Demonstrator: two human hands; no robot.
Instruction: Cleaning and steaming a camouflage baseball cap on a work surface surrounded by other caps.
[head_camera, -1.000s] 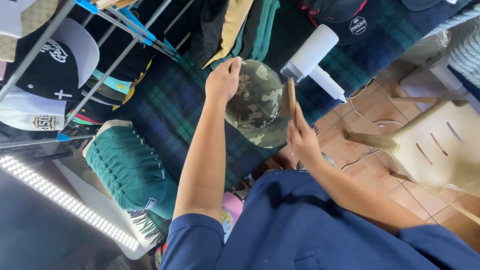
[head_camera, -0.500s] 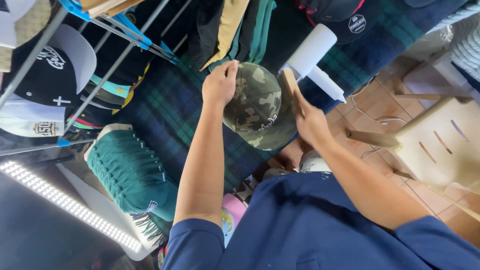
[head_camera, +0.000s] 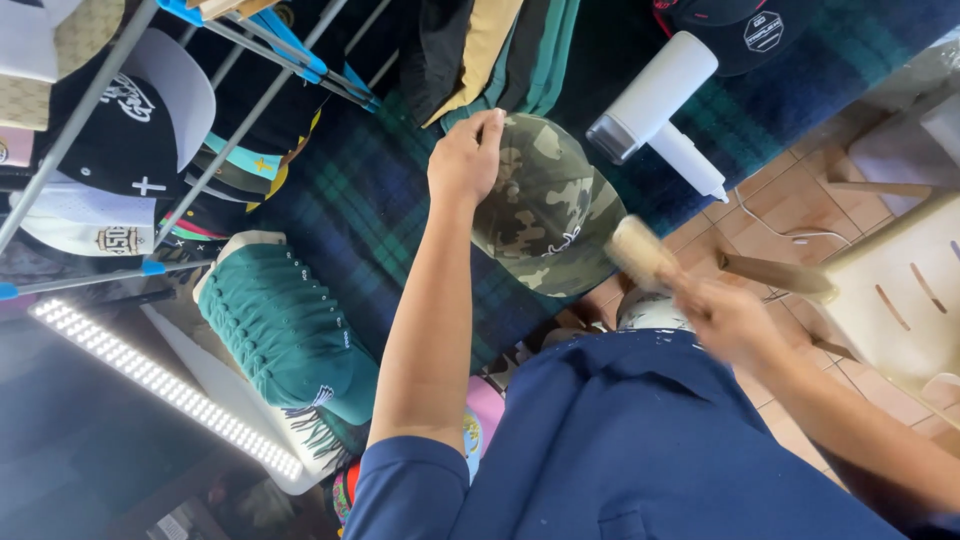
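Closest to you, your dark blue shirt (head_camera: 640, 450) fills the lower part of the view, both sleeves running up and away from it. Your right hand (head_camera: 725, 315) is blurred; its fingers are wrapped around the handle of a pale wooden brush (head_camera: 640, 252), whose rounded head sits just beside the lower right edge of the camouflage cap (head_camera: 548, 205). Whether the brush head actually touches the cap you cannot tell through the blur.

Your left hand (head_camera: 465, 160) reaches farther out, fingers curled together and gripping the upper left rim of that cap, thumb side toward you. The cap sits crown up on a rounded form over the dark green and blue plaid cloth (head_camera: 370, 210), between your two hands.

Left of your forearm a stack of teal caps (head_camera: 285, 325) lies nested one into the next, and beside it a long strip light (head_camera: 160, 385) glows white. Right of you stands a cream plastic chair (head_camera: 900, 290) on the tiled floor (head_camera: 770, 195).

Beyond the cap a white handheld steamer (head_camera: 655, 95) rests on the cloth, its nozzle pointing toward the tiles. Farthest off, a metal rack (head_camera: 240, 130) with blue clips holds black and white caps (head_camera: 120, 130), and more folded caps in tan and green (head_camera: 500, 50) lie along the top edge.
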